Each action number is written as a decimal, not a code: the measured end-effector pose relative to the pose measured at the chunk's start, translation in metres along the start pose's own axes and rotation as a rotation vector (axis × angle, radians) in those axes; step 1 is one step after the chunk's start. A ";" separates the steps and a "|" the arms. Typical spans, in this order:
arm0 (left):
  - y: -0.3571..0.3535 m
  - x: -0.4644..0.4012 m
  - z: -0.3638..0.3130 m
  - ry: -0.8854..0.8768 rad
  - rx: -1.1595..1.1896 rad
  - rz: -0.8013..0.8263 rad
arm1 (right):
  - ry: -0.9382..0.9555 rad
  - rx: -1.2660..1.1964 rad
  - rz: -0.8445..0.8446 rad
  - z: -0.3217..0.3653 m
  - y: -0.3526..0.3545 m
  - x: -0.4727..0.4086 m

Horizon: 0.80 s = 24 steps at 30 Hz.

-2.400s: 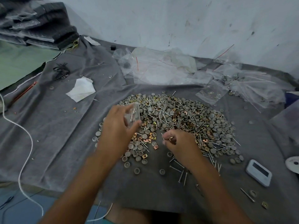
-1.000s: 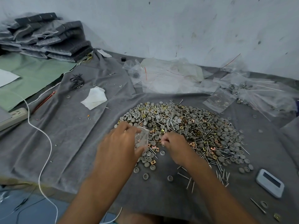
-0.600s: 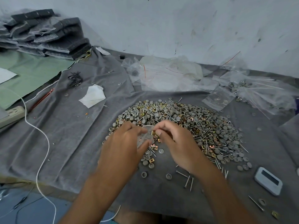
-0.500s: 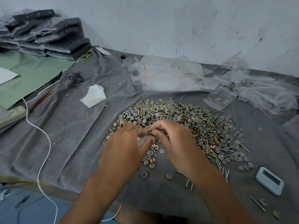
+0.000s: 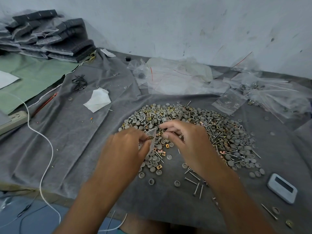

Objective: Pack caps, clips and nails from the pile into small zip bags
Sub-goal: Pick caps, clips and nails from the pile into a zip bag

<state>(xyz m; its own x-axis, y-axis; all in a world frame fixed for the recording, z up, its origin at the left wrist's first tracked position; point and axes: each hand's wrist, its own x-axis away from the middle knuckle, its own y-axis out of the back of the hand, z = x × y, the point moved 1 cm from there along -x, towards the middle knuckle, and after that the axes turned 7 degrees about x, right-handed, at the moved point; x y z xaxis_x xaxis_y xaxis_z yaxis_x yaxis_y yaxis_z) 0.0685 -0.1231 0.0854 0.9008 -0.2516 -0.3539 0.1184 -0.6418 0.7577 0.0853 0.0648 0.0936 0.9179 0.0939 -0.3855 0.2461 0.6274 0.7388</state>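
The left hand (image 5: 128, 146) is pinching a small clear zip bag (image 5: 151, 139) between thumb and fingers, holding it upright just above the near left edge of the pile (image 5: 194, 130). A gold-coloured piece is showing at the bag's mouth by the left fingertips. The right hand (image 5: 187, 141) is hovering just beside the bag with its fingers curled and thumb and forefinger drawn together; whether anything is sitting between them is too small to tell.

The pile is lying on a grey cloth (image 5: 76, 135) and mixing round grey caps (image 5: 243, 150), square gold clips (image 5: 159, 167) and steel nails (image 5: 196, 189). Loose caps and nails are trailing out of it toward the person, some under the right forearm.

Beyond the pile a heap of clear plastic bags (image 5: 177, 78) is resting against the wall, with one flat zip bag (image 5: 229, 102) lying near the pile's far right edge. A white tissue (image 5: 98, 102) is lying on the cloth to the left, near a tangle of black wire (image 5: 79, 82). A white cord (image 5: 43, 144) is running down the left side past a power strip (image 5: 14, 120). A small white device with a dark screen (image 5: 282, 190) is sitting at the right. Dark foam packs (image 5: 49, 38) are stacked in the far left corner. No writing or label is readable anywhere.
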 end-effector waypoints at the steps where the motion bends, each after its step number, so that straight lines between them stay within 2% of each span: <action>1: 0.002 -0.001 0.000 -0.011 -0.008 -0.003 | -0.006 -0.003 0.010 0.000 0.000 0.000; 11: 0.003 -0.003 0.003 0.003 0.000 0.045 | 0.014 -0.160 -0.078 0.009 -0.011 -0.010; 19: 0.002 -0.005 0.005 0.011 0.017 0.065 | -0.018 -0.172 0.052 0.009 -0.024 -0.016; 24: 0.002 -0.004 0.005 0.019 0.027 0.056 | -0.081 -0.226 -0.034 0.009 -0.020 -0.016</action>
<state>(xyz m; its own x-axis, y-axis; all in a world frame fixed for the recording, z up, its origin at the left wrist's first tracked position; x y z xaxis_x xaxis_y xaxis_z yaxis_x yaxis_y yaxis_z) 0.0633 -0.1265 0.0857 0.9134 -0.2739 -0.3012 0.0568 -0.6469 0.7605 0.0686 0.0435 0.0902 0.9344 0.0129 -0.3561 0.2103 0.7868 0.5802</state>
